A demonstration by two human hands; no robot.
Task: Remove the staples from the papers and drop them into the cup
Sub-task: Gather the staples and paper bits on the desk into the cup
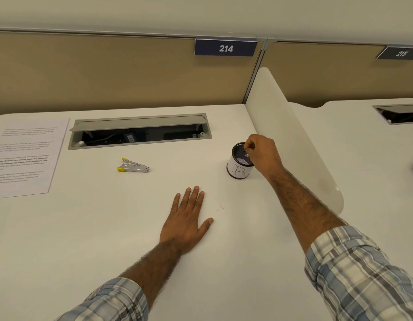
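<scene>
Left hand (187, 218) flat; right hand (263, 151) curled over cup (239, 169).

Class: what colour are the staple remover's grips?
Yellow, on the silver metal staple remover; the head view shows it.

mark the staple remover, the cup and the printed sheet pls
Silver metal staple remover with yellow tips (133, 167): head view, on its metal body.
Black mesh cup with white label (239, 170): head view, on the label.
White printed paper sheet (27, 158): head view, mid-page.
</scene>
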